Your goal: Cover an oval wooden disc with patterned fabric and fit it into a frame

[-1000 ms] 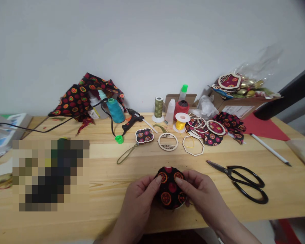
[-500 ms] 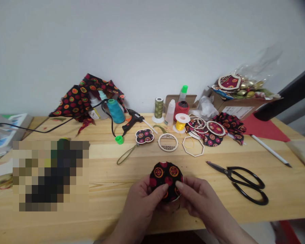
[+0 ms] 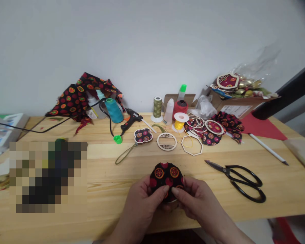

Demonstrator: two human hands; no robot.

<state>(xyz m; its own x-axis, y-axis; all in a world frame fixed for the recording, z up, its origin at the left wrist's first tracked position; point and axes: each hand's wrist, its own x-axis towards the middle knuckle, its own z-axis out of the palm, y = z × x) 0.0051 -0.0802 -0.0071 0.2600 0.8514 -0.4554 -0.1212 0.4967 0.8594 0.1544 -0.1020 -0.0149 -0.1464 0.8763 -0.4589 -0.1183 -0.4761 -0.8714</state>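
Observation:
A round piece covered in black fabric with red and orange circles (image 3: pixel 166 176) is held upright just above the wooden table (image 3: pixel 104 183), near its front edge. My left hand (image 3: pixel 143 203) grips its left and lower side, thumb pressed on the fabric. My right hand (image 3: pixel 195 201) grips its right side, thumb meeting the left thumb at the piece's lower middle. A pale rim shows under the fabric at the bottom. Both hands are closed on it.
Black scissors (image 3: pixel 240 181) lie to the right. Behind are a round wooden lattice ring (image 3: pixel 167 141), an octagonal frame (image 3: pixel 191 145), a fabric-covered flower charm (image 3: pixel 143 135), a glue gun (image 3: pixel 132 119), thread spools (image 3: pixel 157 107), patterned cloth (image 3: pixel 78 95), a white pencil (image 3: pixel 266 149) and a cardboard box (image 3: pixel 240 101).
The fabric-covered piece was turned and tipped up toward me. Both thumbs slid down and together onto its lower middle. The view shifted slightly.

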